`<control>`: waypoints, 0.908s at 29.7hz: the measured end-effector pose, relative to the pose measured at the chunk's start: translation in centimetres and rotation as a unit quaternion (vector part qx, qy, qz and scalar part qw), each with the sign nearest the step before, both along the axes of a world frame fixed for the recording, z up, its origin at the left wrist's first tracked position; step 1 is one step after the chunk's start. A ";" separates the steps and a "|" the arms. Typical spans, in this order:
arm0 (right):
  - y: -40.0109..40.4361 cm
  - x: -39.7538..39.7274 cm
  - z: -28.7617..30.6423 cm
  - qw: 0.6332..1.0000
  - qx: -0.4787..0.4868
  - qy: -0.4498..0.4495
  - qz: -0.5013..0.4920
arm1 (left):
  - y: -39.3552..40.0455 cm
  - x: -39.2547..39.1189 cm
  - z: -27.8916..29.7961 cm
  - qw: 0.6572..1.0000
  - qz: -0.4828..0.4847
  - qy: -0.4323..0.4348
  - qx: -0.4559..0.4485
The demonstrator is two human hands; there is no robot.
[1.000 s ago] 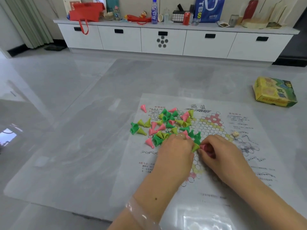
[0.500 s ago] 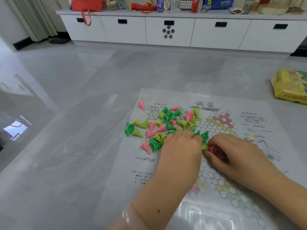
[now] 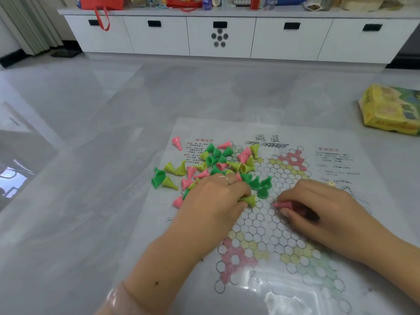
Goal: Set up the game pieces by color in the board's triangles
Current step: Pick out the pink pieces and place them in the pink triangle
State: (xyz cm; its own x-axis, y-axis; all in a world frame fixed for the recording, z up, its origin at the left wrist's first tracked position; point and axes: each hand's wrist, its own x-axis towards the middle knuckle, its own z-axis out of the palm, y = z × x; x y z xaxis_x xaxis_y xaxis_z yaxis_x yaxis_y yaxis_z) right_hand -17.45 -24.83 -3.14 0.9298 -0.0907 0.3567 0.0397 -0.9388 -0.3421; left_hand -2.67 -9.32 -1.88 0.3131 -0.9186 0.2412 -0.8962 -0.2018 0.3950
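A: How far along is the sorting?
B: Barely begun. The mixed pile of pieces (image 3: 211,164) lies just beyond the left hand (image 3: 213,198), and the board's (image 3: 272,235) coloured triangles look unfilled
A: And the hands?
B: The left pinches a yellow-green piece (image 3: 248,199) beside its thumb; the right hand (image 3: 318,208) grips a pink piece (image 3: 284,204), perhaps more inside the palm, I cannot tell
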 end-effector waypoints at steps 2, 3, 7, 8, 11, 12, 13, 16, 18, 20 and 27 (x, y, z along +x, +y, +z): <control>-0.3 -0.2 0.1 1.000 0.021 -0.009 0.000 | 0.1 0.3 0.2 1.000 -0.002 -0.013 -0.001; -0.4 -0.2 0.3 1.000 0.030 -0.010 0.001 | 0.2 0.4 0.2 1.000 0.002 -0.011 0.001; -0.8 -0.4 0.4 0.999 0.047 -0.009 0.001 | 0.5 0.5 0.1 1.000 0.009 -0.014 0.001; -0.9 -0.5 0.4 0.999 0.046 -0.010 0.000 | 0.5 0.5 0.2 1.000 0.008 -0.025 -0.001; -1.3 -1.0 0.6 0.999 0.042 -0.019 -0.005 | 0.5 0.5 0.1 1.000 0.001 -0.026 -0.009; -1.4 -1.2 0.6 0.999 0.040 -0.022 -0.005 | 0.5 0.5 0.2 1.000 -0.001 -0.024 -0.011; -1.6 -1.4 0.6 0.999 0.035 -0.025 -0.005 | 0.6 0.5 0.3 1.000 -0.001 -0.022 -0.009; -2.1 -2.0 0.6 0.999 0.012 -0.028 -0.008 | 0.6 0.5 0.3 1.000 -0.001 -0.024 -0.010; -2.5 -2.4 0.6 0.999 0.008 -0.028 -0.012 | 0.6 0.6 0.2 1.000 -0.002 -0.025 -0.013; -2.7 -2.6 0.8 0.999 0.015 -0.030 -0.021 | 0.6 0.7 0.2 1.000 -0.002 -0.022 -0.015; -2.9 -3.0 1.0 1.000 0.029 -0.010 0.002 | 0.6 0.8 0.1 0.999 -0.016 -0.040 -0.022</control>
